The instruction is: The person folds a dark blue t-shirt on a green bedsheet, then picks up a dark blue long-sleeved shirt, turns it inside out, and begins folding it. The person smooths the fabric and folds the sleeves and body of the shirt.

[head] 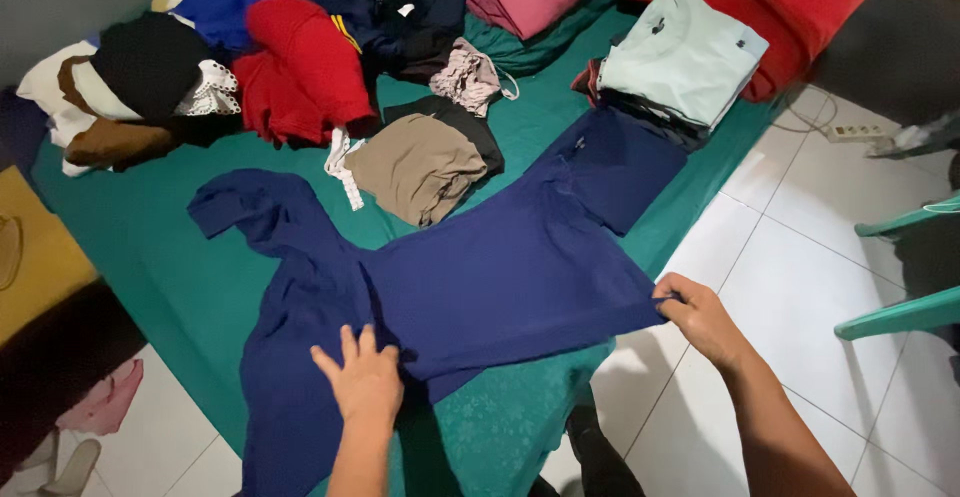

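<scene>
Fingers (352, 342) of my left hand (365, 382) are lying spread apart and flat, pressing on the navy blue garment (480, 277) at lower centre of the frame, while my right hand (703, 319) at right of centre is pinching the garment's edge, its fingers closing together on a corner of the cloth and lifting it just off the green bedsheet (150, 247). The garment is lying between my two hands, stretching away from both toward the upper part of the frame. Its long axis is running slantwise, from the lower left, where the cloth is hanging over the bed's edge toward the white tiled floor (800, 287), up to the right near the folded pale mint shirt (685, 57). One sleeve is reaching out to the upper left. My left hand is sitting well inside the cloth, my right at its very rim.

The garment is looking dark, soft and matte, with folds and creases radiating from where I am pulling it taut. Just beyond it a folded tan garment (415, 167) is resting, touching its upper edge, and a heap of unsorted clothes (300, 67) is filling the upper left of the frame.
</scene>
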